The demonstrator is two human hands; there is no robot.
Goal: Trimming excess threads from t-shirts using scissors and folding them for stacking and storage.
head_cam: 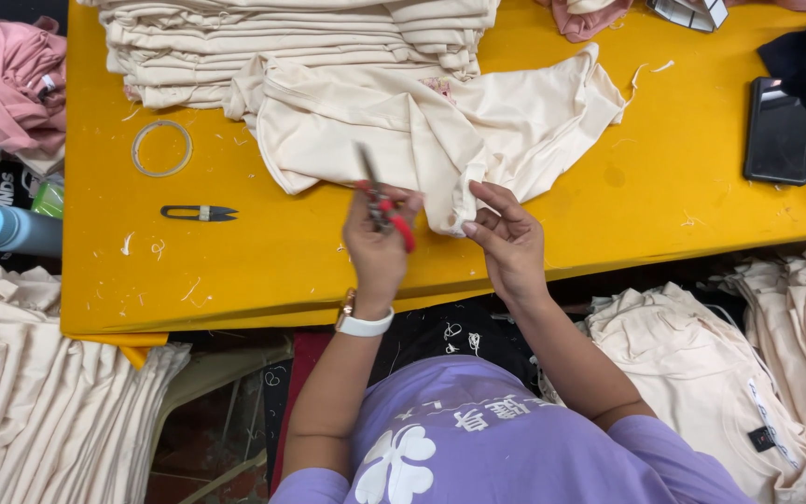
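Cream garment crumpled on yellow table, hem pinched

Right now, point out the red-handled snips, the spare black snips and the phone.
red-handled snips (387, 213), head view, on the red handle in the left hand.
spare black snips (199, 213), head view, mid-body.
phone (777, 131), head view, screen centre.

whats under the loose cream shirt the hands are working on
The loose cream shirt lies on the yellow table, its far edge overlapping the folded cream stack. Whatever else lies beneath it is covered.
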